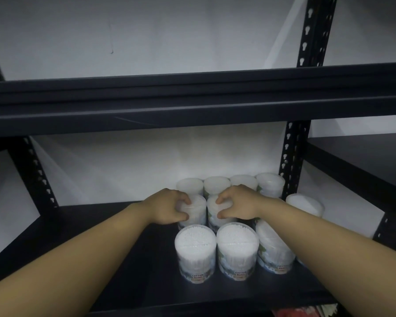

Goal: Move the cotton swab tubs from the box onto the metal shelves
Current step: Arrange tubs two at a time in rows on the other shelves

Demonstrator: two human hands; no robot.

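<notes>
Nearest to me, two bare forearms reach in over the front edge of the dark metal shelf [128, 266]. Just past that edge stands a front row of clear tubs packed with white cotton swabs: front left tub [195, 252], front middle tub [237, 250] touching it, and a third tub [273, 248] on the right, partly behind the right forearm. Their labels low down read "COTTON BUDS".

Behind that row, each hand is on a tub of the middle row. The left hand [169, 208] curls fingers and thumb around the top of the left tub [193, 209], clamped on its lid and side. The right hand [238, 205] grips the neighbouring tub [215, 211] the same way, thumb low and fingers over the lid. Both tubs stand upright on the shelf, just beside each other.

Further right, another tub [305, 204] stands near the black slotted upright post [291, 156]. At the back, against the pale wall [146, 161], a row of four tubs [229, 185] stands shoulder to shoulder. Above everything runs the dark upper shelf [192, 106].
</notes>
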